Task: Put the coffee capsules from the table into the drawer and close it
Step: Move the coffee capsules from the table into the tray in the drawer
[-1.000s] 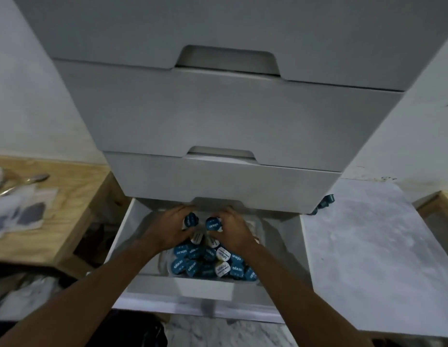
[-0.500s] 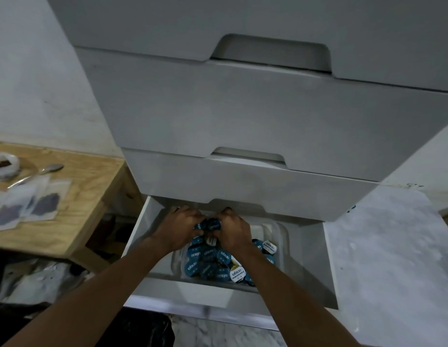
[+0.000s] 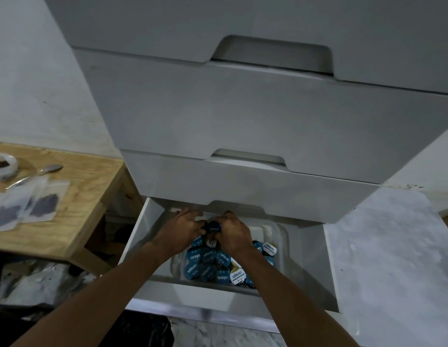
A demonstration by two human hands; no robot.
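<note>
Faces a tall white drawer unit [image 3: 243, 116] with its bottom drawer [image 3: 139, 236] pulled out and, inside it, a clear tray [image 3: 280, 234] heaped with blue-lidded coffee capsules [image 3: 209, 267]. Reaches both arms in over the tray's far end, left hand [image 3: 179, 227] and right hand [image 3: 235, 234] knuckles up and nearly touching. Curls the left fingers round a dark capsule [image 3: 205, 227] and pinches a blue capsule [image 3: 215, 228] in the bent right fingers, both just above the heap.

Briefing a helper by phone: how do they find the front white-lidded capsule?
Find the open bottom drawer of the grey drawer cabinet, then the clear plastic tub inside it. At the tub's near edge lies the round white-lidded coffee capsule; its neighbours are blue-lidded, the other white lids farther back.
</note>
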